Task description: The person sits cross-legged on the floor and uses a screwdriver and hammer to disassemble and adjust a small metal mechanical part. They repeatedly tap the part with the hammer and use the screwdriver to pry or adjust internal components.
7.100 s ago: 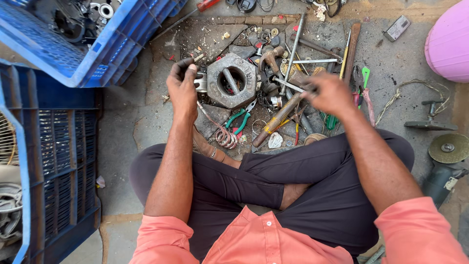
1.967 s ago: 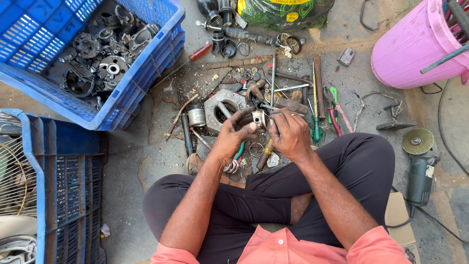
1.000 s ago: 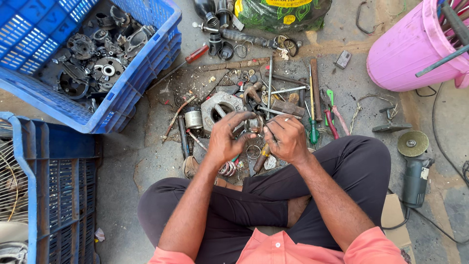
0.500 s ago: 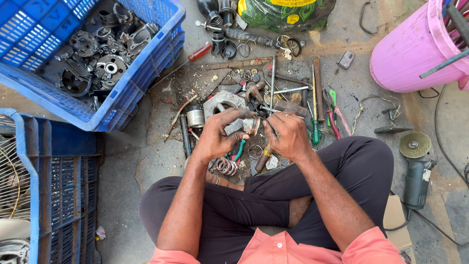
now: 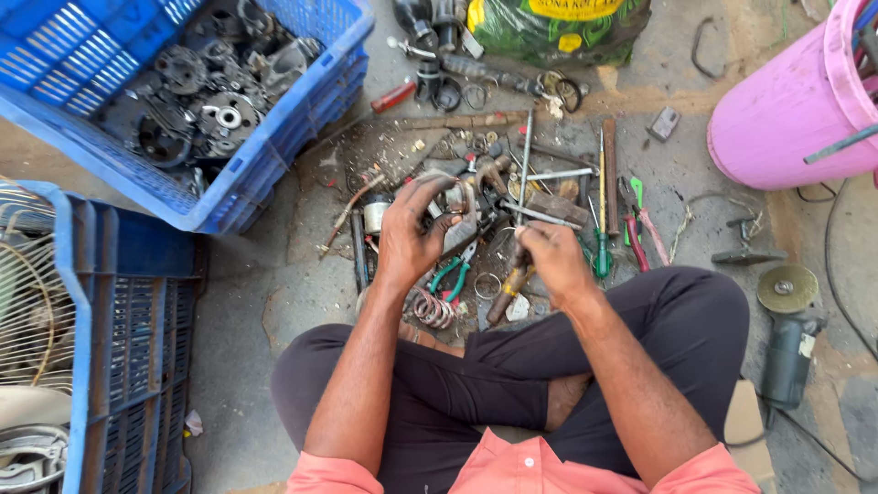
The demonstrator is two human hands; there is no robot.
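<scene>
I sit cross-legged on the concrete floor over a spread of tools. My left hand (image 5: 413, 229) grips a grey metal motor housing (image 5: 457, 220), tilted up off the floor. My right hand (image 5: 549, 259) holds a thin metal rod-like tool (image 5: 529, 212) whose tip points at the housing. A wooden-handled tool (image 5: 506, 291) lies just below my right hand. Green-handled pliers (image 5: 450, 274) and a coil spring (image 5: 432, 307) lie under my left wrist.
A blue crate (image 5: 274, 137) of dark metal parts stands at the upper left, a second blue crate (image 5: 101, 366) at the left. A pink bucket (image 5: 786, 110) is at the upper right, an angle grinder (image 5: 785, 338) at the right, screwdrivers (image 5: 602, 229) nearby.
Seven seconds ago the housing lay flat on the floor under my left hand. It has since been lifted and tilted, and my right hand now works a thin tool against it.
</scene>
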